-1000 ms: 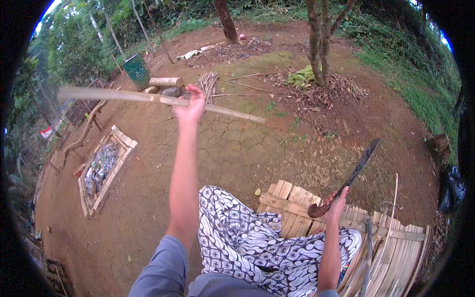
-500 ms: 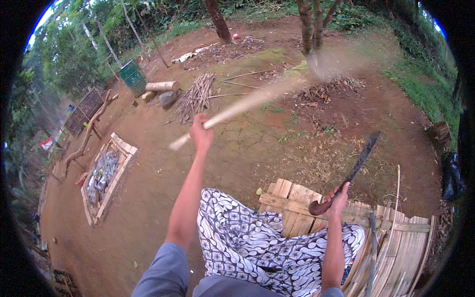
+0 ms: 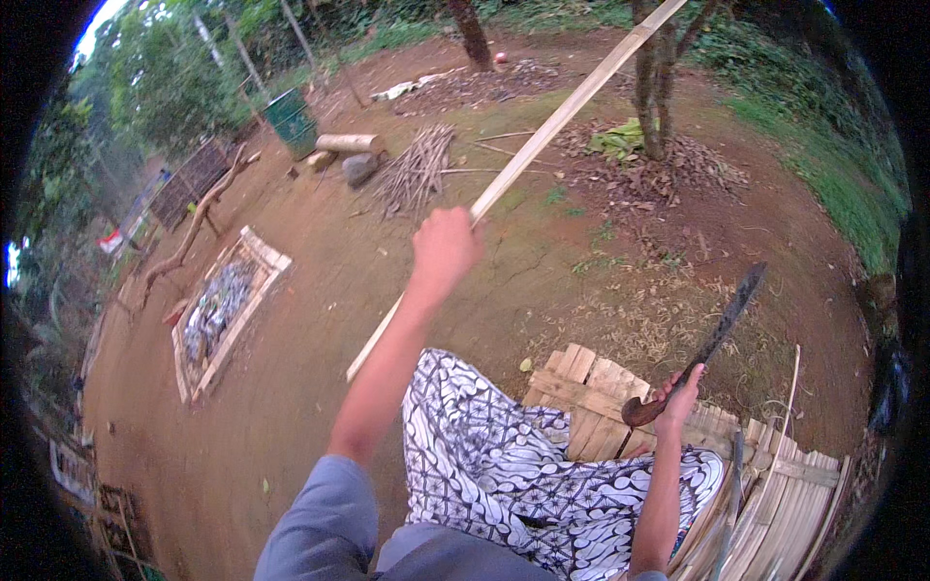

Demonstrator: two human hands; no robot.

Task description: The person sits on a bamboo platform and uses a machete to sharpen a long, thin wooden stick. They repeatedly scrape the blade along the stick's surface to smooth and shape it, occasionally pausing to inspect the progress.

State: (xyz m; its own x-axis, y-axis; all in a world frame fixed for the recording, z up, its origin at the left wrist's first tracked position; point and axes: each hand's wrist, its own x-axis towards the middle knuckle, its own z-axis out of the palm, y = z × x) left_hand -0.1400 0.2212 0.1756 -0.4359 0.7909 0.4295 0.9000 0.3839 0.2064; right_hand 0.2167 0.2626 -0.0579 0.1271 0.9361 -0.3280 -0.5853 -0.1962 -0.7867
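My left hand (image 3: 447, 250) is closed around a long, pale, flat strip (image 3: 554, 124), probably split bamboo or wood. The strip slants from beside my forearm up past the tree at the far right. In my right hand (image 3: 680, 397) is a machete (image 3: 725, 322), gripped by its dark, hooked wooden handle. Its dark blade points up and away to the right, apart from the strip. Black-and-white patterned cloth (image 3: 513, 465) covers my lap. Below the right hand lies a slatted bamboo platform (image 3: 601, 397).
A thin stick (image 3: 787, 407) and a grey rod (image 3: 733, 484) lie across the platform. Farther off are a stick pile (image 3: 418, 169), a log (image 3: 351, 142), a green drum (image 3: 290, 121) and a tree (image 3: 654, 97). A bordered pit (image 3: 244, 320) with litter sits at left.
The strip, blurred before, has swung to a steeper slant, and my left hand has turned, showing its back. The machete stays in my right hand. The view has shifted slightly.
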